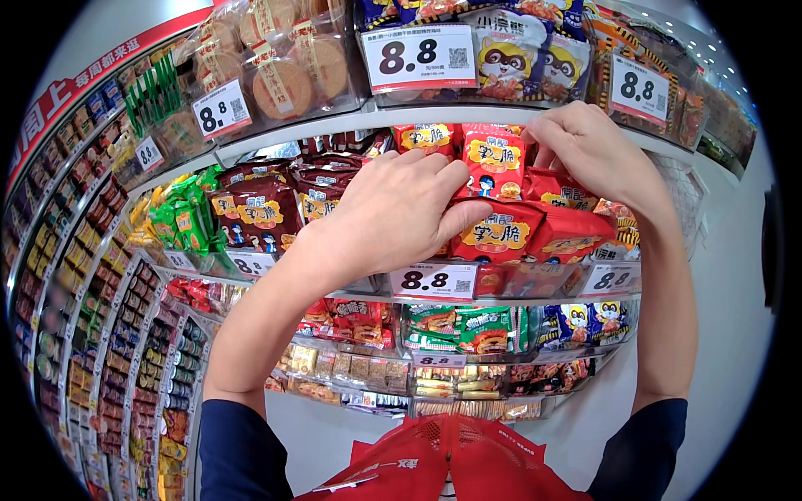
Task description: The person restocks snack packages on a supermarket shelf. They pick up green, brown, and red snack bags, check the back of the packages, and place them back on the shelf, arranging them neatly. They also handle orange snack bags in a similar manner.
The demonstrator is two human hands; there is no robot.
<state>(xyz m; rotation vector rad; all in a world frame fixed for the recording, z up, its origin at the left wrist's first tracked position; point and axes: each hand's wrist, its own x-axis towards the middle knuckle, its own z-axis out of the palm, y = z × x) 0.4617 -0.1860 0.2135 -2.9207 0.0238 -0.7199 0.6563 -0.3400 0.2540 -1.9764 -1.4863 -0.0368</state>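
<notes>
Both my hands are at a clear shelf bin of red snack packets. My left hand (407, 206) lies over the bin's left part, its fingertips by the left edge of an upright red packet (494, 160); whether it grips anything is hidden. My right hand (579, 147) bends over the bin's right side, with its fingertips near that packet's upper right corner. Whether they pinch it cannot be seen. In front sit another red packet (498, 233) under my left thumb and a tilted red packet (571, 232) at the right.
Left of the bin are brown packets (257, 206) and green packets (187, 216). A white shelf edge (401, 117) runs close above my hands, carrying bins of round biscuits (291, 87) and blue snack bags (510, 59). Price cards (433, 282) front the bins. Lower shelves hold green packets (492, 327).
</notes>
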